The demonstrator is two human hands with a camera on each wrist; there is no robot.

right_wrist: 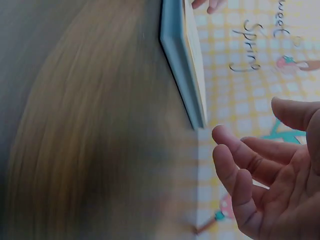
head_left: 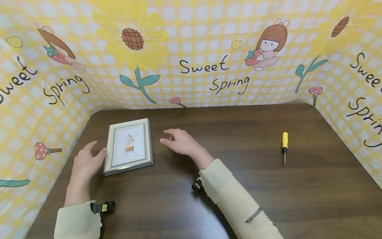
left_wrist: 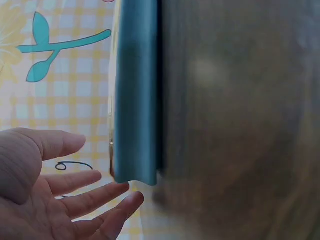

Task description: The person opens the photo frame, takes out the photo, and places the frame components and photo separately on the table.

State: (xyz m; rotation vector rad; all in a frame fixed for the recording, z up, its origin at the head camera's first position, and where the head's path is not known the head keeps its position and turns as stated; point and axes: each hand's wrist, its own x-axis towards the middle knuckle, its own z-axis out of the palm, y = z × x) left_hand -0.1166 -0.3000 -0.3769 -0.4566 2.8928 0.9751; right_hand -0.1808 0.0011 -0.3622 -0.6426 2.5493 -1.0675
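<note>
A picture frame point(head_left: 128, 146) with a pale gold border lies flat on the left part of the brown table, its picture of a potted plant facing up. Beside its left edge is my left hand point(head_left: 86, 162), thumb and fingers spread; whether the thumb touches the border I cannot tell. On the other side, my right hand point(head_left: 182, 142) hovers apart from the frame with loosely bent fingers and nothing in them. The left wrist view shows the blue-grey side of the frame point(left_wrist: 136, 100) near the fingertips. From the right wrist, the frame point(right_wrist: 172, 47) appears beyond the relaxed fingers.
A screwdriver point(head_left: 285, 142) with a yellow and black handle lies on the right part of the table point(head_left: 232, 132), tip toward me. Yellow checked cloth point(head_left: 197, 39) with printed flowers and lettering stands along the back and both sides.
</note>
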